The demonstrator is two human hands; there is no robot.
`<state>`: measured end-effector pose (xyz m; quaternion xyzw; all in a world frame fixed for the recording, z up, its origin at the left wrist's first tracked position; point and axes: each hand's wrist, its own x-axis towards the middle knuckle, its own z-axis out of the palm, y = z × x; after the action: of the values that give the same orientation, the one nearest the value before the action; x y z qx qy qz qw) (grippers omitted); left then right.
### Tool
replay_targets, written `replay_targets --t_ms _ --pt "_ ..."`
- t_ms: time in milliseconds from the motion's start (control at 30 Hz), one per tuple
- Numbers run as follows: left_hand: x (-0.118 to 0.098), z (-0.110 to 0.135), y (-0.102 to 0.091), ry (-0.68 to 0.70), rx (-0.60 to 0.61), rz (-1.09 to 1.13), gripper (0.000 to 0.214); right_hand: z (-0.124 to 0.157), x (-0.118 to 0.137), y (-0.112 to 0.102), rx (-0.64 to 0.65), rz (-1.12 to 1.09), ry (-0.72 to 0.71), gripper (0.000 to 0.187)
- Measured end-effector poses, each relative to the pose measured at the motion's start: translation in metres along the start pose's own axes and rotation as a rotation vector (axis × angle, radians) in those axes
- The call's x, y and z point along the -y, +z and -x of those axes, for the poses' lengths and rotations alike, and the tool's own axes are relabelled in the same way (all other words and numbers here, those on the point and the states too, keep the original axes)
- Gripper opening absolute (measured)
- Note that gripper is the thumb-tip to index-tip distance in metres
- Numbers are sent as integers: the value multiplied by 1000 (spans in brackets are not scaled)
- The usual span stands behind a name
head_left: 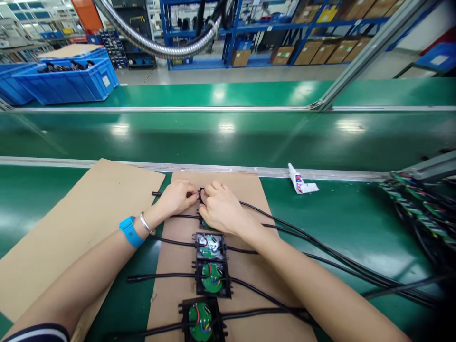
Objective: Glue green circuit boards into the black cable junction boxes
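A column of black square housings with green circuit boards runs down a cardboard sheet (pixel 171 285); black cables leave both sides. At the far end, my left hand (pixel 178 195) is closed in a pinch at the left edge of the farthest housing, where a black cable (pixel 156 194) runs in under the fingers. My right hand (pixel 219 206) is closed over that housing (pixel 202 191) and hides most of it. Nearer me lie a housing with a shiny surface (pixel 210 246), another housing (pixel 213 279) and the closest housing (pixel 201 320), all with boards facing up.
A second cardboard sheet (pixel 78 223) lies to the left. A white tube (pixel 297 179) rests on the green bench (pixel 342 209) at right, with a bundle of cables and boards (pixel 423 213) beyond. Blue bins (pixel 74 80) stand back left; a metal conduit (pixel 153 47) hangs overhead.
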<state>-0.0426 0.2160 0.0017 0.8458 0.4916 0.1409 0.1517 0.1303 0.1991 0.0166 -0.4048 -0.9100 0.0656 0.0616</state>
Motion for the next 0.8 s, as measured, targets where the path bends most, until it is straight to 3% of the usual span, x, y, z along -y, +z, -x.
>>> replay_targets --t_ms 67,167,233,267,300,367,433,533,667,800 --pt "-8 17 -8 18 -25 -26 17 21 -2 -5 -24 -7 -4 38" --pt "-26 72 -24 55 -23 -19 31 80 -2 -12 -123 -120 -34 42" --pt "-41 120 -29 111 158 58 56 126 3 -12 -96 -227 -66 43" --pt "-48 143 -29 98 215 78 77 146 8 -10 -30 -255 -54 52" --pt "-55 164 -26 80 246 62 84 164 13 -7 10 -263 -19 59" --pt "-67 196 -15 24 245 8 66 189 25 2 79 -268 47 42" --pt "-73 212 -3 20 238 -47 39 201 34 7 120 -285 84 9" --pt "-68 199 0 -13 224 -105 27 196 30 0 86 -320 111 10" --pt "-47 130 -26 -115 218 -181 31 152 -5 -23 -80 -264 192 14" --pt "-26 73 -44 0 222 -173 22 114 -41 -31 -21 -254 202 16"
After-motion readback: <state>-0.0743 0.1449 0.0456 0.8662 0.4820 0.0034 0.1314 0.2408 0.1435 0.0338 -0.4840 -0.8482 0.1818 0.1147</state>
